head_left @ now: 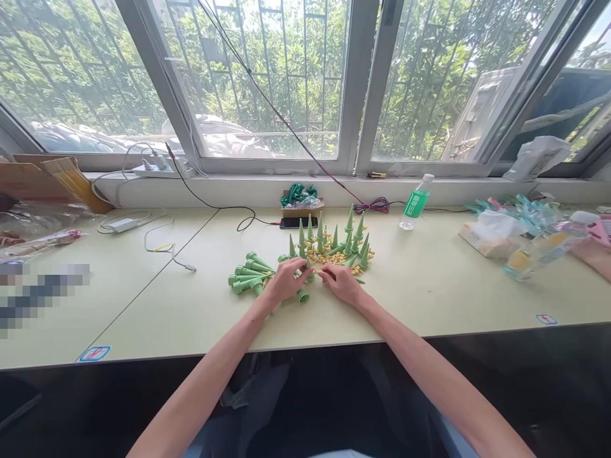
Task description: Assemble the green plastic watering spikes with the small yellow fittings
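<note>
My left hand is closed round a green plastic spike, its pointed tip up. Close beside it on the right, my right hand pinches a small yellow piece toward that spike; whether the two touch I cannot tell. Behind my hands spreads a pile of small yellow pieces, with several green spikes standing upright around it. More green spikes lie heaped left of my left hand. A short green tube end with an open mouth lies just below that hand.
A phone and a small box of green stuff are at the back by the window. Further right stand a green-labelled bottle, a tissue box and another bottle. Cables lie left; a person's arm rests far right.
</note>
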`<action>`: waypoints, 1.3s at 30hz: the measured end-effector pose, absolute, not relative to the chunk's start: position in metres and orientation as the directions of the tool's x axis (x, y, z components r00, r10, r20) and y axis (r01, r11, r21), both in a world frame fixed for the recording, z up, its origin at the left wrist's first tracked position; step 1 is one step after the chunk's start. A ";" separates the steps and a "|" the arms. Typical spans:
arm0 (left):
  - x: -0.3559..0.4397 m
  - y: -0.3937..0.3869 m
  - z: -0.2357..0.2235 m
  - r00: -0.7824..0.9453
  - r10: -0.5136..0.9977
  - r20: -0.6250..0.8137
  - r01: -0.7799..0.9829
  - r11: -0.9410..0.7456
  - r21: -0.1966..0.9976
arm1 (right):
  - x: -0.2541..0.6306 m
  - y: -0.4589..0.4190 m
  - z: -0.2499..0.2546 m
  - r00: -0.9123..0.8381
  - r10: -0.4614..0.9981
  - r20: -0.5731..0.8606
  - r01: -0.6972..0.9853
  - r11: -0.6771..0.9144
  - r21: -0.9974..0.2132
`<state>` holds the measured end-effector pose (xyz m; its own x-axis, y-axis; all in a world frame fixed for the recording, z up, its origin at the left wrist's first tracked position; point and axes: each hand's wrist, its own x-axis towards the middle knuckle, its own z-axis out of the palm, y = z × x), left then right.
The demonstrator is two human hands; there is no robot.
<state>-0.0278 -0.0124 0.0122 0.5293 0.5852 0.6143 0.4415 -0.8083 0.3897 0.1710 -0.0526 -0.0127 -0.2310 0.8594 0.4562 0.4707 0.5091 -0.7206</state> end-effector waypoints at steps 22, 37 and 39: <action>-0.025 -0.009 0.011 0.526 0.596 0.607 0.451 -0.800 0.394 | 0.173 -0.052 -0.010 -0.227 0.860 0.458 0.566 0.499 -0.656; -0.022 -0.004 0.010 0.553 0.570 0.608 0.395 -0.822 0.411 | 0.171 -0.046 -0.015 -0.283 0.816 0.505 0.675 0.543 -0.499; -0.022 -0.004 0.010 0.555 0.563 0.613 0.393 -0.827 0.403 | 0.171 -0.047 -0.015 -0.277 0.820 0.501 0.671 0.538 -0.510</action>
